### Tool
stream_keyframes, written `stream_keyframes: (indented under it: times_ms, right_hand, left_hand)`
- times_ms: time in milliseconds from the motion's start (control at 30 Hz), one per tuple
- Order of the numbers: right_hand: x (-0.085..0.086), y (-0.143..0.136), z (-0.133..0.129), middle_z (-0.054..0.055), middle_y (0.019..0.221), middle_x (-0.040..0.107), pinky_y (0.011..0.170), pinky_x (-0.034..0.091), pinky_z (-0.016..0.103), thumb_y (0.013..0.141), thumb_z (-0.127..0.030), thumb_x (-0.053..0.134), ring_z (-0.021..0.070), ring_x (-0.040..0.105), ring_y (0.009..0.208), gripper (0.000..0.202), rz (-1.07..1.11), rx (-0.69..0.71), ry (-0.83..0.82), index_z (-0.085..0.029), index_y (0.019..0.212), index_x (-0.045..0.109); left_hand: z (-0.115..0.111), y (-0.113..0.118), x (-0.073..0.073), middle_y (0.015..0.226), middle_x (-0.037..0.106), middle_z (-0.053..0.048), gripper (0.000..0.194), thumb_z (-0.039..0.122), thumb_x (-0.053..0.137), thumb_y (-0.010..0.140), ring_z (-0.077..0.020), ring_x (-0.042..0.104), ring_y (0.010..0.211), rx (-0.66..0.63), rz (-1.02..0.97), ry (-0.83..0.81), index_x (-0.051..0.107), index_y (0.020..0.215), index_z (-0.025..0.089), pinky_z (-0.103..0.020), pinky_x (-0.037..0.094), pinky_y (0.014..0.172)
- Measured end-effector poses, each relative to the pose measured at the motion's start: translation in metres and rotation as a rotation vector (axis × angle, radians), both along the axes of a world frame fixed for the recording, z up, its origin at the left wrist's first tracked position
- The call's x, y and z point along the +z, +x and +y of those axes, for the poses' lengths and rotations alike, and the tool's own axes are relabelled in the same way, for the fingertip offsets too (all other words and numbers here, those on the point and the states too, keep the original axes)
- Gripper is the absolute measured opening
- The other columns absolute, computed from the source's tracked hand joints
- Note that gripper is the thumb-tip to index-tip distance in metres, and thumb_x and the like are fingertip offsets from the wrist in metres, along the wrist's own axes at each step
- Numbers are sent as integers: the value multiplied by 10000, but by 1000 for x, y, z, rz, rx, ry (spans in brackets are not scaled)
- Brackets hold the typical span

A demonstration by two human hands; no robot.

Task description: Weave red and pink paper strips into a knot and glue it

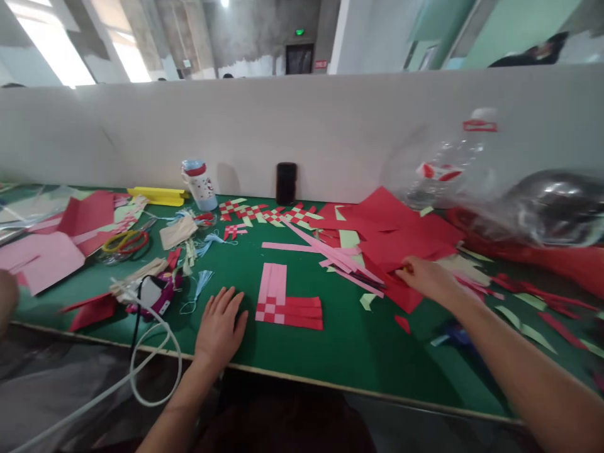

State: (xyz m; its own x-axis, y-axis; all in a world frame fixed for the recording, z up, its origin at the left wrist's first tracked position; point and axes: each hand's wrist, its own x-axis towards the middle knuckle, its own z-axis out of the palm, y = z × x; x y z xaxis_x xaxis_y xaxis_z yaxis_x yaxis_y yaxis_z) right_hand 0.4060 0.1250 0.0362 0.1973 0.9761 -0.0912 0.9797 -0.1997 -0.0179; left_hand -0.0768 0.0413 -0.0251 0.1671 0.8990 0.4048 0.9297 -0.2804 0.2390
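Observation:
My left hand (221, 324) lies flat on the green table with its fingers spread, holding nothing. Just right of it is an L-shaped woven paper piece (270, 309), its pink strips pointing away from me and its red strips pointing right. My right hand (422, 277) is closed at the red paper sheets (401, 226). A small yellow-orange handle shows at its fingertips, and dark blades run left from there under pink paper strips (337, 255); they look like scissors, mostly hidden. Finished red and green woven pieces (274, 215) lie in a row farther back.
A phone (286, 182) and a patterned bottle (201, 185) stand by the white partition (245, 126). Yellow-and-red scissors (125, 242), blue tassels (202, 283) and a white cable (160, 327) lie left. A clear plastic bottle (448, 163) leans at right among paper scraps. Another person's hand (7, 296) shows at the left edge.

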Motion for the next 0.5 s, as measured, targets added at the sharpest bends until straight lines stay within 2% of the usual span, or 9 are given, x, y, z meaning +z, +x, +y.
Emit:
stream_keyframes:
  times_ms: [167, 267, 367, 500]
  right_hand:
    - [3, -8, 12, 76, 1189, 616, 834, 544, 406, 923, -374, 599, 205, 632, 998, 349, -38, -127, -94, -186, 1215, 578]
    - [8, -12, 13, 119, 1030, 666, 726, 506, 351, 924, -397, 567, 217, 656, 868, 329, -43, -147, -99, -137, 1121, 609]
    - [14, -13, 15, 193, 855, 684, 614, 404, 350, 868, -378, 592, 266, 659, 737, 324, -38, -147, -59, -91, 1014, 621]
    - [27, -4, 30, 166, 618, 643, 565, 308, 353, 717, -273, 730, 259, 611, 575, 168, -14, -128, 64, -141, 734, 628]
  left_hand:
    - [-4, 7, 10, 1382, 569, -123, 379, 233, 446, 929, -298, 464, 1338, 25, 51, -53, 592, 1273, 174, -511, 341, 1119]
    - [-4, 6, 15, 1393, 559, -125, 370, 235, 453, 929, -300, 455, 1344, 13, 51, -73, 601, 1262, 169, -507, 343, 1116]
    - [-4, 5, 16, 1395, 556, -122, 359, 235, 461, 927, -305, 449, 1346, 6, 42, -85, 612, 1246, 168, -513, 342, 1113]
    - [-3, 4, 17, 1382, 567, -115, 348, 235, 479, 917, -307, 453, 1338, 3, 9, -87, 623, 1231, 191, -517, 349, 1105]
